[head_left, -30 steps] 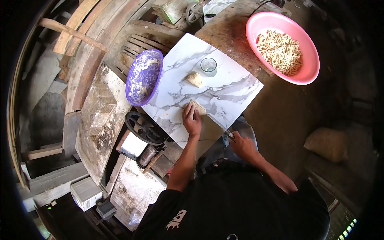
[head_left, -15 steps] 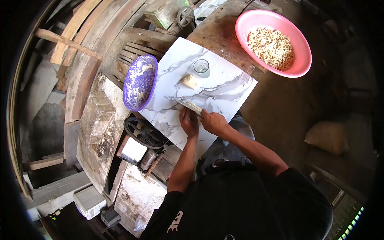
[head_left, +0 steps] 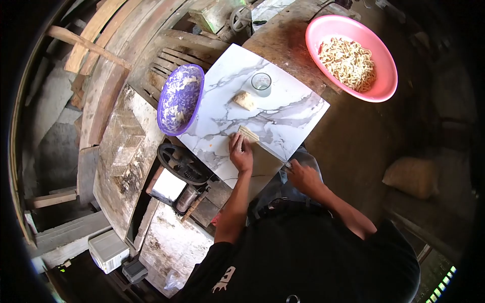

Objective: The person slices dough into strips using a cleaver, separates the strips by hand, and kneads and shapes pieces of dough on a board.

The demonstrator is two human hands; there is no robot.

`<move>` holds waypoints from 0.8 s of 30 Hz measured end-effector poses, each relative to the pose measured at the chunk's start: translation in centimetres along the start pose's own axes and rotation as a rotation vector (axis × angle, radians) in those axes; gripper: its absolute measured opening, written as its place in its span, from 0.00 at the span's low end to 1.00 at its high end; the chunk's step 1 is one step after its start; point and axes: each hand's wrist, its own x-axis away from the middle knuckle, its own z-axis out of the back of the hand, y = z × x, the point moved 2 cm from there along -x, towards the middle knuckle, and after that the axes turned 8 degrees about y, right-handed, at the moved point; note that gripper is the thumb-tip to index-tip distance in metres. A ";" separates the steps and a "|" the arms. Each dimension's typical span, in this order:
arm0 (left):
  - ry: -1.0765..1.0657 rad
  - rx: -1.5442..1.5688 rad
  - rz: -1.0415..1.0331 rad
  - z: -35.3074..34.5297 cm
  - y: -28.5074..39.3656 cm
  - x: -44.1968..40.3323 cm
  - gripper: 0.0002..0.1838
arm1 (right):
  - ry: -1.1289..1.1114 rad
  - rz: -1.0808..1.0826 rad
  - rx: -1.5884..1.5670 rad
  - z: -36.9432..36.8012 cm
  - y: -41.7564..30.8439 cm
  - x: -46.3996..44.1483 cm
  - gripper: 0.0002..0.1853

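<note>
On the marbled board (head_left: 298, 113), my left hand (head_left: 241, 154) presses its fingertips on a flat pale dough piece (head_left: 248, 134) with lines cut across it. My right hand (head_left: 303, 178) grips the handle of a knife (head_left: 273, 151) near the board's front right edge. The blade reaches up and left, its tip close to the dough piece. Farther back lies a lump of pale dough (head_left: 245, 100), with a clear glass (head_left: 261, 84) standing beside it.
A purple basin (head_left: 180, 100) smeared with dough touches the board's left side. A pink basin (head_left: 384, 81) of dough strips stands at back right. Below the purple basin is a machine with a black wheel (head_left: 182, 164). A sack (head_left: 411, 177) rests at right.
My right hand was over the dough piece half a second ago and has drawn back right and toward me with the knife. My left hand remains at the dough piece.
</note>
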 end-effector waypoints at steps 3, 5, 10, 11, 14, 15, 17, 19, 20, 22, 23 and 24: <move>-0.010 0.019 0.025 -0.2 0.3 -0.2 0.11 | -0.078 -0.046 0.010 1.1 -0.2 1.0 0.16; -0.007 0.052 0.083 -0.3 0.3 -0.3 0.09 | -0.045 -0.008 -0.020 0.5 -1.2 0.2 0.16; -0.008 0.108 0.104 0.2 0.8 -0.7 0.09 | 0.053 0.102 -0.057 -3.0 -3.8 -5.5 0.15; -0.027 0.147 0.107 0.4 1.1 -0.9 0.09 | 0.044 0.117 -0.043 -3.3 -4.4 -6.5 0.15; -0.036 0.114 0.079 0.0 0.3 -0.6 0.10 | 0.048 0.140 -0.038 -4.2 -5.0 -8.7 0.16; -0.039 0.117 0.075 0.0 0.4 -0.6 0.10 | 0.055 0.155 -0.046 -4.3 -5.3 -9.0 0.16; -0.007 0.138 0.091 0.0 0.5 -0.5 0.10 | 0.017 0.142 -0.039 -4.4 -5.5 -9.5 0.16; -0.021 0.137 0.092 0.0 0.5 -0.4 0.10 | -0.028 0.128 -0.030 -4.5 -5.1 -9.3 0.17; -0.029 0.133 0.093 0.1 0.4 -0.4 0.10 | -0.001 0.132 -0.048 -4.5 -4.9 -9.0 0.16; -0.021 0.149 0.104 0.1 0.6 -0.5 0.09 | 0.024 0.137 -0.065 -4.1 -4.3 -8.0 0.16; -0.011 0.166 0.112 0.2 0.6 -0.6 0.09 | 0.012 0.114 -0.042 -3.7 -3.6 -7.1 0.16; -0.009 0.167 0.115 0.0 0.4 -0.6 0.09 | 0.000 0.091 -0.017 -3.1 -3.1 -6.2 0.16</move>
